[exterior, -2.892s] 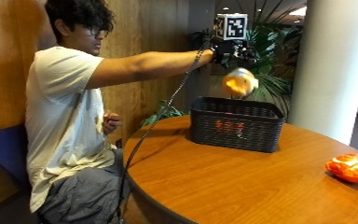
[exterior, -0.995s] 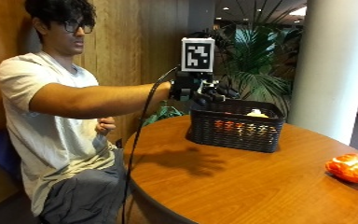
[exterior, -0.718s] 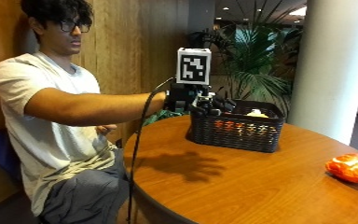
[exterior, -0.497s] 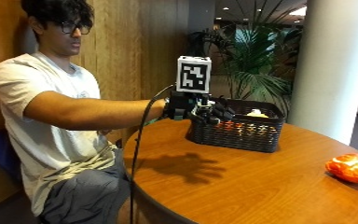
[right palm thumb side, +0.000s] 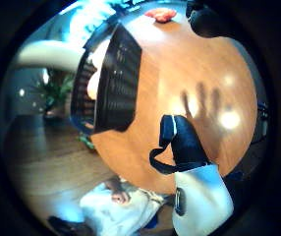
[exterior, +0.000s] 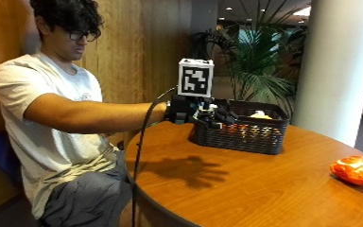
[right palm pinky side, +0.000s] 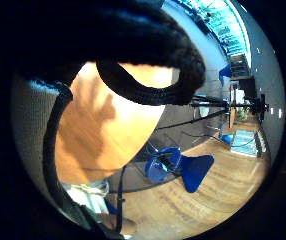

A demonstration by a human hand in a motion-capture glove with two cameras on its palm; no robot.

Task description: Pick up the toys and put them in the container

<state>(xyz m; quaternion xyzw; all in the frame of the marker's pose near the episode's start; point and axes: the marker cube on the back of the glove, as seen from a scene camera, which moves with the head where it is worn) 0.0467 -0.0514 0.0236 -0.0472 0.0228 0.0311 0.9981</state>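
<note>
A black woven basket (exterior: pixel 244 137) stands at the back of the round wooden table (exterior: pixel 251 189), with a yellow-white toy (exterior: pixel 259 114) and orange toys showing inside. An orange-red toy (exterior: pixel 355 170) lies near the table's right edge, far from the basket. My gloved right hand (exterior: pixel 200 113) hovers above the table at the basket's left end, palm down, fingers spread and holding nothing. The thumb side palm view shows the basket (right palm thumb side: pixel 113 83), the orange-red toy (right palm thumb side: pixel 161 14) and my hand's shadow on the wood.
A white pillar (exterior: pixel 339 71) and a potted palm (exterior: pixel 263 61) stand behind the table. A wooden wall is behind the seated person. Blue chairs (right palm pinky side: pixel 180 167) stand on the floor beside the table. Bare tabletop stretches between basket and orange-red toy.
My hand held a yellow-white toy high above the basket; that toy now lies in the basket. The hand has since come down and back to the basket's left end, holding nothing.
</note>
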